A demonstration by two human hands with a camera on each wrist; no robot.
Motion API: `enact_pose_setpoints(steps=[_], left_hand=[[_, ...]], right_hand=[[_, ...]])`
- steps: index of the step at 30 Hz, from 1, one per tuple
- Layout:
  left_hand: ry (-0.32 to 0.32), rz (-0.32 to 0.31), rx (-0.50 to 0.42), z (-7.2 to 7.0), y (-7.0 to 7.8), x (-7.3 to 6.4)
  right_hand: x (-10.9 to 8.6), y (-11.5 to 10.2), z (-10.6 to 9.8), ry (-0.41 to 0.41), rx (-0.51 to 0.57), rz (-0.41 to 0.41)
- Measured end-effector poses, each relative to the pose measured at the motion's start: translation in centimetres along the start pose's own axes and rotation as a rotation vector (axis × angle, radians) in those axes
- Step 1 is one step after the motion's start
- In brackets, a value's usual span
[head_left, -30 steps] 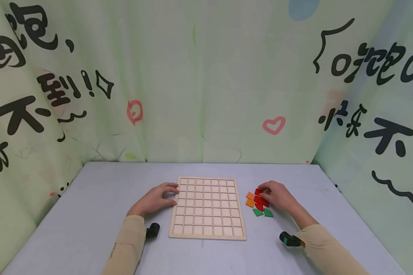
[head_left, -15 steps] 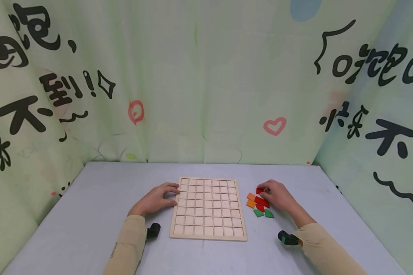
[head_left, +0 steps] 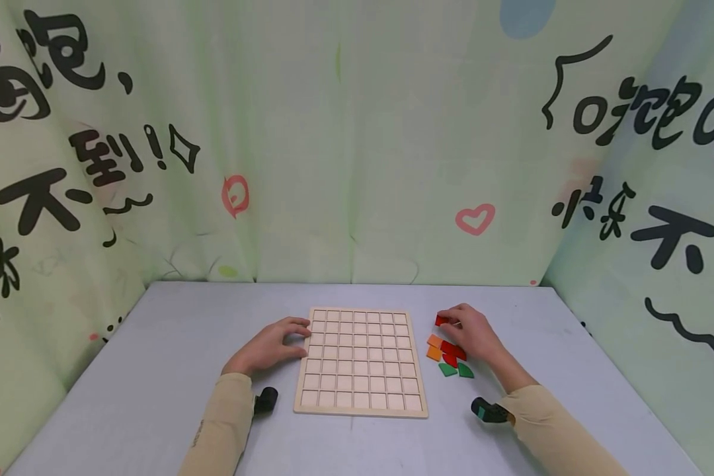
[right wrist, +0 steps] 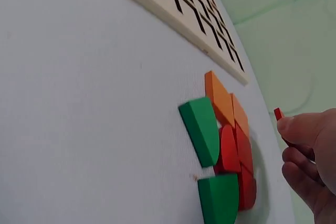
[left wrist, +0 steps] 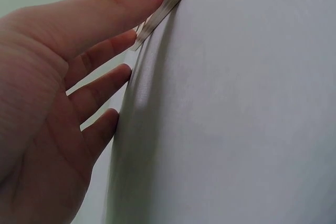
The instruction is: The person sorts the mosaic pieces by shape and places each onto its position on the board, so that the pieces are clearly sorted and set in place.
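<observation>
Red piece [head_left: 439, 320] and right hand [head_left: 467, 328] have moved together, away from the person and a little to the left, out past the far end of a small pile. Left hand [head_left: 268, 345] has stayed where it was.

That red piece is pinched between the right thumb and fingers, apart from the pile; how high it is above the white table [head_left: 119, 403], I cannot tell. The left fingers are loosely spread, fingertips and thumb touching the left edge of a pale wooden grid board [head_left: 360, 367], gripping nothing that I can make out.

What could go wrong: the piece is small and held near the fingertips, so a loose pinch could let it twist or drop. If the right hand dipped, it might scatter the pile beneath it. A push from the left hand could slide the board askew.

Just right of the board lie two orange pieces [head_left: 434, 354], more red pieces [head_left: 453, 350] and two green pieces [head_left: 466, 371], close together. The orange ones sit nearest the board, in the way of a low sweep across. Behind the table hangs a pale green curtain [head_left: 357, 132].
</observation>
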State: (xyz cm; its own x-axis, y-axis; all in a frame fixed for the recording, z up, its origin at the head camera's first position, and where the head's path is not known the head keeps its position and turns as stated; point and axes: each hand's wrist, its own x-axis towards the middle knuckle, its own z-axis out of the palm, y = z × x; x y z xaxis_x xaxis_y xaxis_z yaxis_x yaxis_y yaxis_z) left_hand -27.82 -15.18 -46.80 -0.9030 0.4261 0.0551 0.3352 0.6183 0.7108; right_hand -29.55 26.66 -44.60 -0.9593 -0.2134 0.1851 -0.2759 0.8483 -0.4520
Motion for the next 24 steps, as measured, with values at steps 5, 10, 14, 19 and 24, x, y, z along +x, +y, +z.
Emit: enact_pose_setpoints(steps=[5, 10, 14, 19, 24], left_hand=[[0.004, -0.005, -0.005, 0.1, -0.2, -0.2], [0.004, -0.007, 0.000, 0.1, -0.2, -0.2], [-0.002, -0.011, 0.004, 0.1, -0.1, -0.1], [0.003, -0.017, 0.005, 0.1, 0.0, 0.1], [0.004, -0.006, 0.002, -0.1, 0.0, 0.0]], right_hand=[[0.5, -1.9, 0.7, 0.044, 0.065, -0.005], [0.8, -3.8, 2.1, 0.053, 0.145, -0.006], [1.2, -5.4, 3.5, 0.042, 0.167, -0.015], [1.5, -7.5, 5.1, 0.009, 0.199, -0.073], [1.8, -9.3, 6.4, -0.025, 0.236, -0.144]])
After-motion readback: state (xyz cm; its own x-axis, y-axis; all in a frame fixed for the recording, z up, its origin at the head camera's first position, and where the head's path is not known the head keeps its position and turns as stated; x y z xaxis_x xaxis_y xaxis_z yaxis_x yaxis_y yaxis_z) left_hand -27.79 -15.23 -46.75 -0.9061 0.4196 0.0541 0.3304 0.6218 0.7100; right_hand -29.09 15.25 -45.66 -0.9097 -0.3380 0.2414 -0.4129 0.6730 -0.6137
